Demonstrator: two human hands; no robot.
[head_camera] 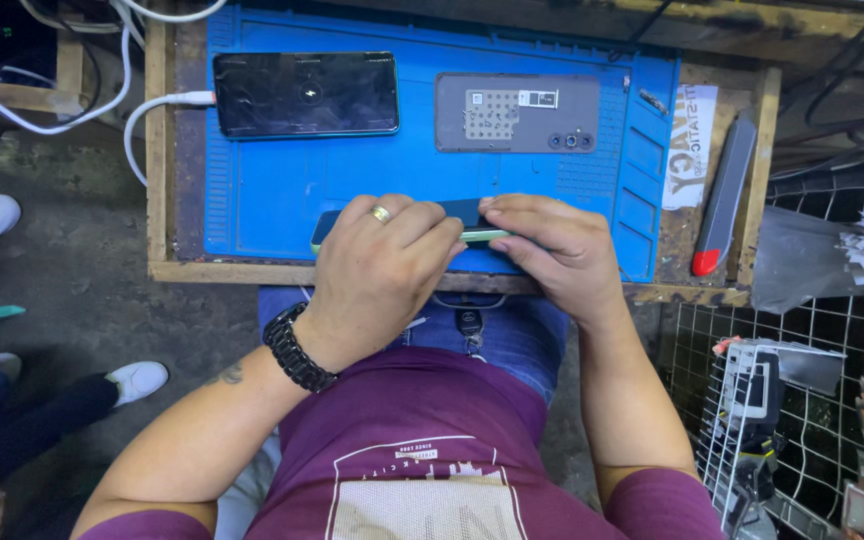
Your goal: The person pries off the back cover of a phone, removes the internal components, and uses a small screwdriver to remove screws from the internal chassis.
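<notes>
Far left: white cable enters the dark phone, upper left of the blue mat; bare mat below it. Lower centre: left hand and right hand both grasp the green-edged phone, lying near the mat's front edge on the surface. Upper centre: grey back cover. Right edge: red-tipped grey tool, well apart.

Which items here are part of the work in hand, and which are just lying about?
In hand: phone, gripped by left hand and right hand, on the blue mat.

Lying about: charging phone, white cable, grey back cover, red-tipped tool, wire rack.
</notes>
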